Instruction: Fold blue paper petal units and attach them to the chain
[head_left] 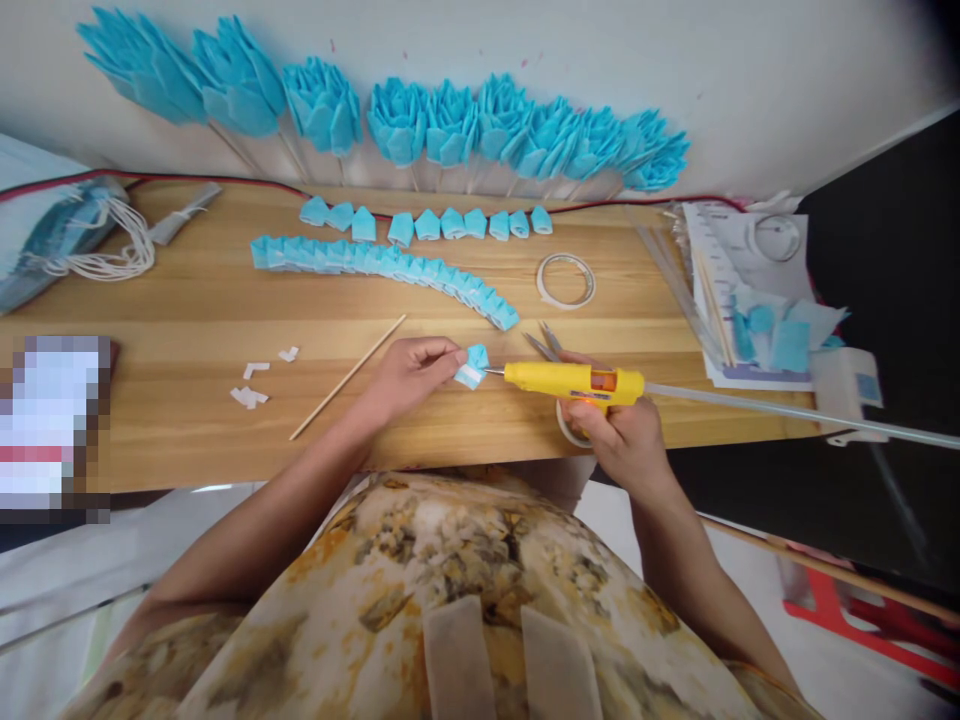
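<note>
My left hand (416,378) pinches a small folded blue petal (475,358) with a white strip across its lower part. A yellow glue gun (551,379) is gripped in my right hand (626,440), its metal nozzle pointing left and reaching the edge of the petal. From the gun's back end a long clear glue stick (765,405) runs out to the right. Behind the gun, scissors (546,342) lie partly hidden, their blades showing. A thin wooden stick (347,377) rests on the table left of my left hand.
A curved row of folded blue pieces (390,265) and several loose ones (427,225) lie at the back. Blue flowers (450,122) on sticks lean along the wall. A tape roll (565,280), papers (750,300), white scraps (249,397) and a blurred phone-like object (56,420) lie around.
</note>
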